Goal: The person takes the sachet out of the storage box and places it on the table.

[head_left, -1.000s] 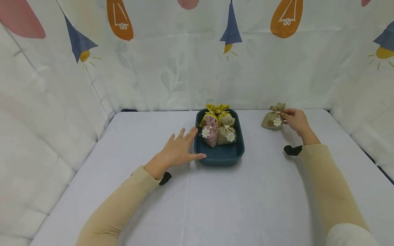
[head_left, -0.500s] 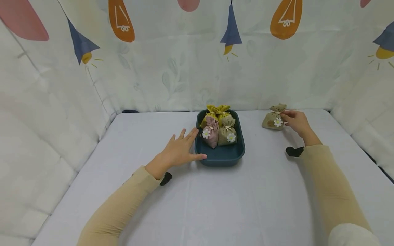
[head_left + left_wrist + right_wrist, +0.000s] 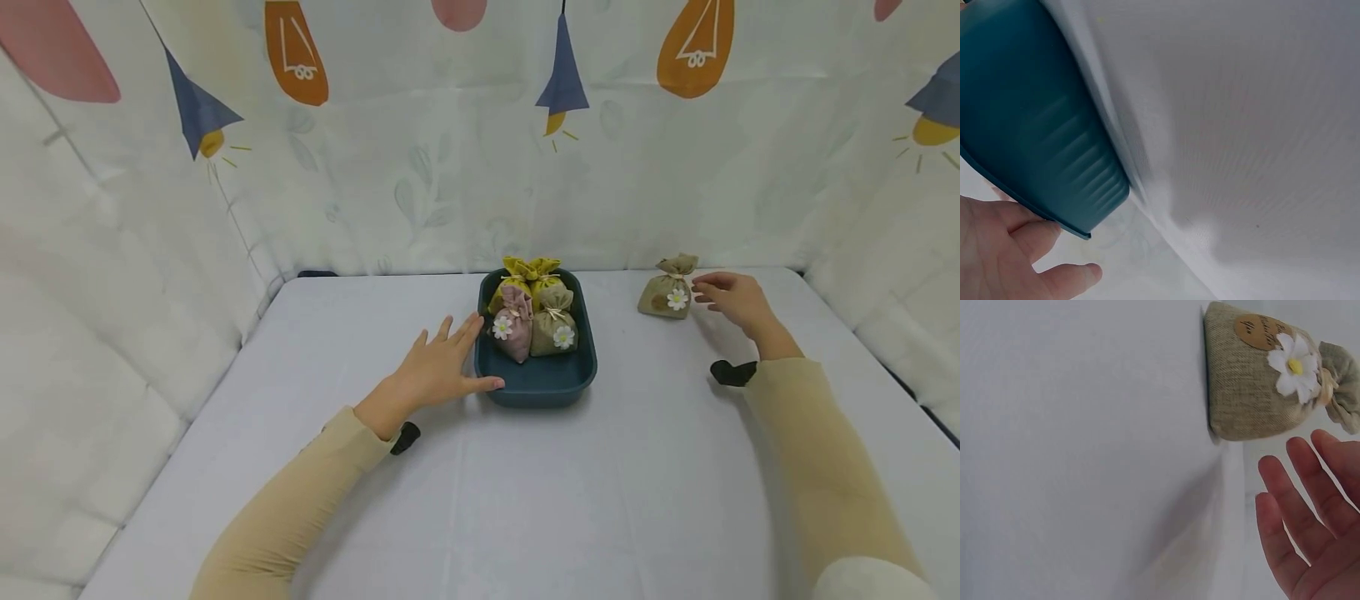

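Observation:
With fingers spread, my left hand [image 3: 427, 371] rests against the left side of a dark teal tub [image 3: 536, 382]. The left wrist view shows fingertips at the tub's rim [image 3: 1035, 214], part of them hidden behind it. Inside the tub stand two yellow drawstring sachets, a pink sachet [image 3: 513, 333] and an olive-beige sachet [image 3: 551, 335]. Another beige sachet [image 3: 663, 296], with a white flower and a round brown label [image 3: 1254, 331], stands upright on the table to the right. Beside its tied neck, my right hand [image 3: 738, 304] is apart from it, fingers loosely extended and holding nothing.
A white cloth covers the table [image 3: 540, 500]. Printed white fabric walls [image 3: 480, 183] enclose its back and sides. Black wrist-camera pieces [image 3: 733, 373] stick out by both cuffs. The tub's front part shows bare floor.
My right hand has let go of the beige sachet's neck and drawn back a little to the right. The sachet stays where it stood. My left hand has not visibly moved.

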A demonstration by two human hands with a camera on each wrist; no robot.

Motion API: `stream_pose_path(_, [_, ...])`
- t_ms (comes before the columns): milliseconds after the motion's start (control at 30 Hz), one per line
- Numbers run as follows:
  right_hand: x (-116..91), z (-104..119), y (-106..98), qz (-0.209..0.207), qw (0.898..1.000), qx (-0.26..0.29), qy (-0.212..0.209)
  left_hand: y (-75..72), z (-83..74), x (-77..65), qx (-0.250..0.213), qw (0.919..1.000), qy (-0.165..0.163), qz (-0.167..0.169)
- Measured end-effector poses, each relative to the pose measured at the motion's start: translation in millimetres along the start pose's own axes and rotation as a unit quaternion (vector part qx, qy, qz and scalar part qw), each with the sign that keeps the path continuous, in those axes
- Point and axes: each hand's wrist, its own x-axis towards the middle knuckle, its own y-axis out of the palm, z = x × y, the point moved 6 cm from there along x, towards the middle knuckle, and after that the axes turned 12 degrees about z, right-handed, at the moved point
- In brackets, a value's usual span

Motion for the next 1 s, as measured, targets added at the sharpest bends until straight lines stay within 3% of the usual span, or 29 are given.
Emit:
stream_pose_path(433, [-18,19,-10,-0.006,1.000,-0.024,-0.015,0.4,0.7,-0.7,-0.002,1.0000,-0.002,0.001])
stream_pose_path(1000, [-38,70,4,-0.014,0.990,-0.101,-0.100,-0.4,-0.8,-1.3,-0.005,1.0000,0.004,-0.006])
